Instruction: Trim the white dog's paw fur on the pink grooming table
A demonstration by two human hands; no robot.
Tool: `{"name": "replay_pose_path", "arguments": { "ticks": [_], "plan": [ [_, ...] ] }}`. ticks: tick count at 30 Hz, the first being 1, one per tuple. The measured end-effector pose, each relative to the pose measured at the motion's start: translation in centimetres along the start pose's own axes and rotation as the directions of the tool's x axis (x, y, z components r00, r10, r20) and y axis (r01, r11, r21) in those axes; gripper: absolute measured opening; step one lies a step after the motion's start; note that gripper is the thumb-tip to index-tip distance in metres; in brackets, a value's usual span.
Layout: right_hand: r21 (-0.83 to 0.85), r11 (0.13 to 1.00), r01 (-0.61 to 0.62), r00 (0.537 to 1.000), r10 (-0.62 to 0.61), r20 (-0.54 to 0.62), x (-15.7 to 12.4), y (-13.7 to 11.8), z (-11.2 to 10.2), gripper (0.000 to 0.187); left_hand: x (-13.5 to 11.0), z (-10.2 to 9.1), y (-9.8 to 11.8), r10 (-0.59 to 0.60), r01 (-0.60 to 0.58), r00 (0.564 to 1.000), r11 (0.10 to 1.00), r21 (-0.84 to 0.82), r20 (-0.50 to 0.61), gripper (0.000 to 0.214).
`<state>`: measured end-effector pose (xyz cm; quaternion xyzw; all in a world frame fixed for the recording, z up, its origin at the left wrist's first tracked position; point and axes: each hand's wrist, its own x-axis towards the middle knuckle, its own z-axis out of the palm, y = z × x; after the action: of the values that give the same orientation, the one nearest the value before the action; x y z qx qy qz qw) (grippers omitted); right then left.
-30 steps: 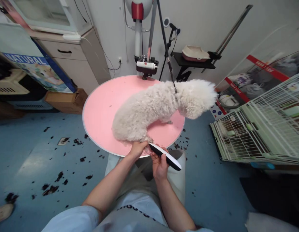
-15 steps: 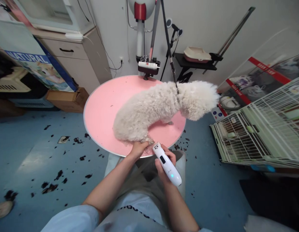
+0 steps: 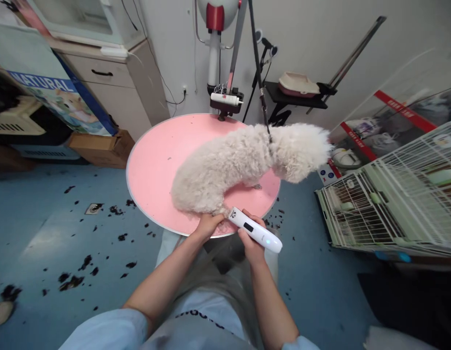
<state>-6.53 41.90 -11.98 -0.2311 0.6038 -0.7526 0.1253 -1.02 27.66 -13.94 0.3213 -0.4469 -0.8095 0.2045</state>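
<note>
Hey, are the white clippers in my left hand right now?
No, the white clippers are in the right hand, while the left hand is at the dog's hind leg.

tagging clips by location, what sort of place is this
Most likely a pet grooming room: a curly white dog, leashed by a black strap, on a round pink table; clippers in the person's right hand; and dark clumps, apparently hair, on the floor.

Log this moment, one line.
dog: on pink table, black leash at neck | left hand: on hind paw | right hand: holding white clipper beside paw
</note>
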Motion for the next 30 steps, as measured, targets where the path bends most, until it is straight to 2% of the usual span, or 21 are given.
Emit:
{"name": "replay_pose_path", "arguments": {
  "ticks": [3,6,8,14,18,21,25,28,30],
  "plan": [
    [-0.015,1.000,-0.015,1.000,0.015,-0.010,0.1,0.2,0.3,0.041,-0.1,0.0,0.1,-0.002,0.002,1.000,1.000,0.016,-0.014,0.015],
    [-0.053,0.998,0.039,0.997,-0.043,-0.068,-0.1,0.3,0.8,0.038,0.0,0.0,-0.1,-0.001,0.001,1.000,1.000,0.014,-0.007,0.016],
    [-0.106,0.992,0.072,0.995,-0.079,-0.064,-0.2,0.4,1.2,0.038,0.0,0.1,-0.2,-0.005,0.005,1.000,1.000,-0.011,0.004,0.015],
    [-0.205,0.970,0.134,0.991,-0.128,0.045,-0.3,0.3,2.0,0.040,0.2,0.4,-0.3,-0.005,-0.001,0.999,0.992,-0.130,-0.045,0.012],
    [-0.200,0.964,0.176,0.982,-0.159,0.099,-0.2,-0.4,1.9,0.038,0.2,0.5,-0.1,-0.001,-0.009,0.998,0.986,-0.166,-0.065,0.013],
    [-0.208,0.956,0.207,0.974,-0.180,0.140,-0.1,-1.0,1.5,0.038,0.2,0.5,-0.1,0.002,-0.010,0.999,0.970,-0.243,-0.037,0.020],
    [-0.187,0.966,0.181,0.950,-0.122,0.289,-0.5,-1.2,0.6,0.037,0.4,0.6,-0.3,0.062,-0.059,0.998,0.959,-0.277,0.003,0.026],
    [-0.168,0.950,0.265,0.954,-0.233,0.187,-1.4,-0.7,0.1,0.042,0.5,0.6,-0.4,0.074,-0.060,0.996,0.974,-0.216,0.057,0.025],
    [-0.214,0.923,0.318,0.946,-0.296,0.132,-1.9,-0.3,0.0,0.044,0.6,0.7,-0.5,0.069,-0.058,0.996,0.976,-0.211,0.048,0.026]
  ]
}}
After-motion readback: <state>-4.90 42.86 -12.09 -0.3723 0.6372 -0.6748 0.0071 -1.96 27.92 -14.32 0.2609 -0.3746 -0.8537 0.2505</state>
